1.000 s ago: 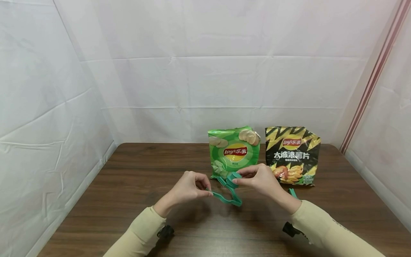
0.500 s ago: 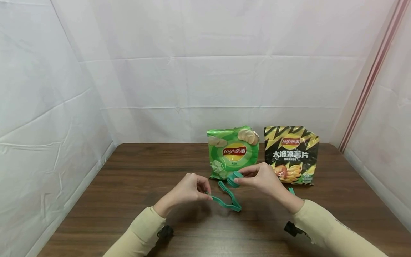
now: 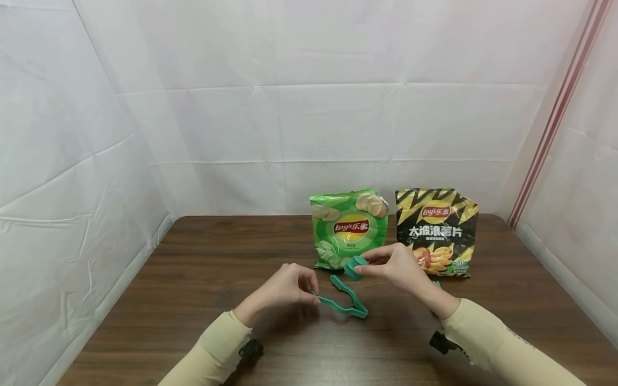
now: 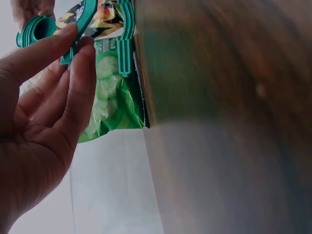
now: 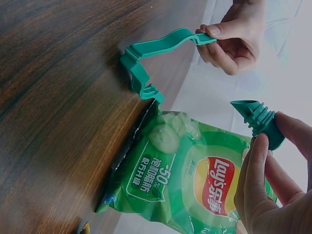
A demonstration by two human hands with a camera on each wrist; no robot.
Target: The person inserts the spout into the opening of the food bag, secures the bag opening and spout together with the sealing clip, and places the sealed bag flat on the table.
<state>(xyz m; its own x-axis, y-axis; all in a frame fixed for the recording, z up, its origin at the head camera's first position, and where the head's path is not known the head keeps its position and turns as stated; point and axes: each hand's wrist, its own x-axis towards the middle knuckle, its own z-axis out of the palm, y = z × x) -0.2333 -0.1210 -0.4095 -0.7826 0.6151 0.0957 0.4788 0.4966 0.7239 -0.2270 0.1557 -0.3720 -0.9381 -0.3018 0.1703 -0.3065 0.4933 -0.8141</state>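
Two chip bags [image 3: 351, 229], one half-hidden green piece [image 3: 436, 283], one bent green clip [image 5: 158, 47] pinched in my left grip [image 3: 287, 288], one ribbed, slant-mouthed green spout [image 5: 259, 118] pinched in my right grip [image 3: 395, 266]

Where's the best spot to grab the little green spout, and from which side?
Probably pinch the spout by its smooth, rounded base, coming from the person's right, as the right hand does. The base is at that end, and gripping there leaves the ribs and slanted open tip, which faces the person's left, uncovered.
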